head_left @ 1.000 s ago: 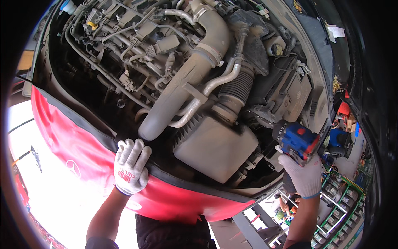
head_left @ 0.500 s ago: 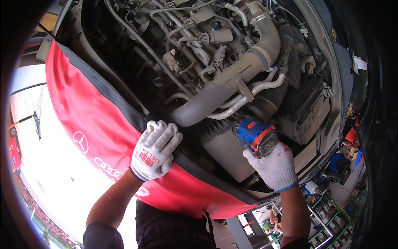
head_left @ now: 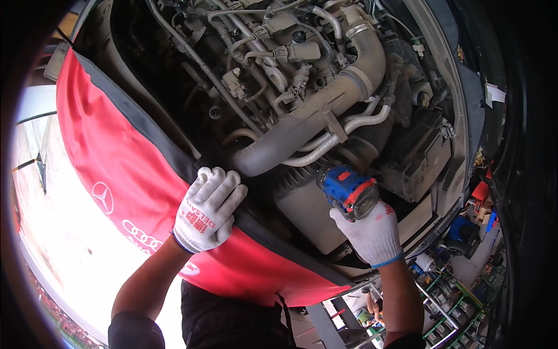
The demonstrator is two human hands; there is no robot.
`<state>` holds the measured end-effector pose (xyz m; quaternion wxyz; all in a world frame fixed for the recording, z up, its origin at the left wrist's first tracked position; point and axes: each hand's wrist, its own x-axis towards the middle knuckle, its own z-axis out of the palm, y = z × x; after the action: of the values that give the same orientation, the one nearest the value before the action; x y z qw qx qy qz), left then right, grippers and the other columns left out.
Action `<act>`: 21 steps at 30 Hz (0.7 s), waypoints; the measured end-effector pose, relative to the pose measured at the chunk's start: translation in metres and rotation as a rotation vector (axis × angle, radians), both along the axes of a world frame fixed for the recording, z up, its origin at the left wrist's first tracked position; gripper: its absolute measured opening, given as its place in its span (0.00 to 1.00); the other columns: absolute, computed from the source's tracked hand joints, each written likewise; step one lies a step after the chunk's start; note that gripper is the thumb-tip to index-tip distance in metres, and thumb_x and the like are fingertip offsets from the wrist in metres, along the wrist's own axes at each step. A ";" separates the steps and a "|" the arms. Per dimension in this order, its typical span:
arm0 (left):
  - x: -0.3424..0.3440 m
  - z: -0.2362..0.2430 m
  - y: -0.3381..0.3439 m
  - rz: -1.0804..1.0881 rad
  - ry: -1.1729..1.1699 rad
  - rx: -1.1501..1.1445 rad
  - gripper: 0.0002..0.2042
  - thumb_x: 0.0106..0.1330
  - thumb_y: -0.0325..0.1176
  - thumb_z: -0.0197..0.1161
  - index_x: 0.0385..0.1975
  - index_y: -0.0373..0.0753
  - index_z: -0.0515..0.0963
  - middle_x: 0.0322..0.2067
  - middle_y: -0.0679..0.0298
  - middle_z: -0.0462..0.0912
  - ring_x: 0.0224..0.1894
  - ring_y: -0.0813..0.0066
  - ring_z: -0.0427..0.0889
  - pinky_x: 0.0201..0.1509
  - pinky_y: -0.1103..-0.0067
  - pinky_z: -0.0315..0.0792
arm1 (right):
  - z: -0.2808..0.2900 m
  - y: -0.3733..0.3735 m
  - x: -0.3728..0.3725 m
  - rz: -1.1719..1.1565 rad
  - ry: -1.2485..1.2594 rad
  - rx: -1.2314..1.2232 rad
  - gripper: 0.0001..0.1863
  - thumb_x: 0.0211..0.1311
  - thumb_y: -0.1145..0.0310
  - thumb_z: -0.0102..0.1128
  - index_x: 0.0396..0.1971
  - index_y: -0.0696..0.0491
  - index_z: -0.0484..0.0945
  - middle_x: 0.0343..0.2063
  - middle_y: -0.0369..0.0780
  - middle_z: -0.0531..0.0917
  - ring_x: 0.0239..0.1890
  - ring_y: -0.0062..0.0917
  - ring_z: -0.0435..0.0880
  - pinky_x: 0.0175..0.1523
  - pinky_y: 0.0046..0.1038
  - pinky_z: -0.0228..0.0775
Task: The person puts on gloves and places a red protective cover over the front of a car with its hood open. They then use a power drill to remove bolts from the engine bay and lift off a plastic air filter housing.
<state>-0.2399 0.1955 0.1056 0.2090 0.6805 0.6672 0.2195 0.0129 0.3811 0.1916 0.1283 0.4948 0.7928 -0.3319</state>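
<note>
In the car's engine bay, my right hand (head_left: 373,235), in a white knit glove, is wrapped round a blue and red cordless drill (head_left: 350,189). The drill is over the rear part of a dusty grey, ribbed-edge plastic box (head_left: 308,212). Its grip is hidden by the glove, and its tip cannot be seen. My left hand (head_left: 206,212), gloved the same way, rests on the black border of a red cover (head_left: 133,174). Its fingers lie side by side, slightly bent, with nothing visible in them.
A thick dusty intake pipe (head_left: 302,131) crosses above the box, with silver-sleeved hoses (head_left: 322,151) beside it. A black battery-like box (head_left: 415,160) stands to the right. Beyond the car's edge are green-framed shelves (head_left: 465,308), and part of another person (head_left: 374,305) shows low down.
The whole scene has slid slightly left in the picture. Both hands and the drill keep nearly the same places over the engine bay, with no clear change in grip.
</note>
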 end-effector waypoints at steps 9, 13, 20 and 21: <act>0.004 -0.007 -0.001 -0.005 0.008 0.030 0.32 0.37 0.37 0.59 0.48 0.31 0.77 0.51 0.47 0.74 0.54 0.47 0.74 0.59 0.58 0.68 | 0.015 0.011 -0.034 0.049 -0.151 0.026 0.17 0.54 0.59 0.72 0.38 0.54 0.83 0.31 0.43 0.87 0.35 0.39 0.87 0.43 0.32 0.80; 0.003 -0.002 -0.002 0.004 -0.006 0.008 0.32 0.37 0.36 0.60 0.49 0.31 0.77 0.52 0.48 0.74 0.54 0.48 0.74 0.60 0.59 0.68 | 0.018 0.018 -0.044 0.134 -0.214 0.061 0.18 0.52 0.57 0.72 0.38 0.53 0.84 0.31 0.46 0.87 0.36 0.43 0.87 0.43 0.35 0.80; 0.003 0.001 -0.007 -0.026 -0.002 0.050 0.32 0.41 0.35 0.60 0.53 0.30 0.74 0.55 0.50 0.72 0.57 0.50 0.72 0.64 0.60 0.66 | 0.028 0.022 -0.051 0.112 -0.327 0.056 0.23 0.50 0.52 0.69 0.40 0.53 0.85 0.33 0.49 0.87 0.38 0.45 0.87 0.45 0.39 0.79; 0.004 -0.001 -0.007 -0.010 -0.017 0.077 0.32 0.40 0.35 0.60 0.51 0.30 0.75 0.53 0.48 0.73 0.56 0.49 0.72 0.64 0.59 0.66 | 0.030 0.023 -0.051 0.110 -0.326 0.059 0.23 0.50 0.52 0.69 0.40 0.53 0.85 0.34 0.49 0.87 0.39 0.45 0.87 0.46 0.38 0.79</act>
<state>-0.2361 0.1887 0.1047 0.1893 0.6895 0.6530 0.2497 -0.0379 0.4037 0.2213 0.2586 0.5015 0.7968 -0.2163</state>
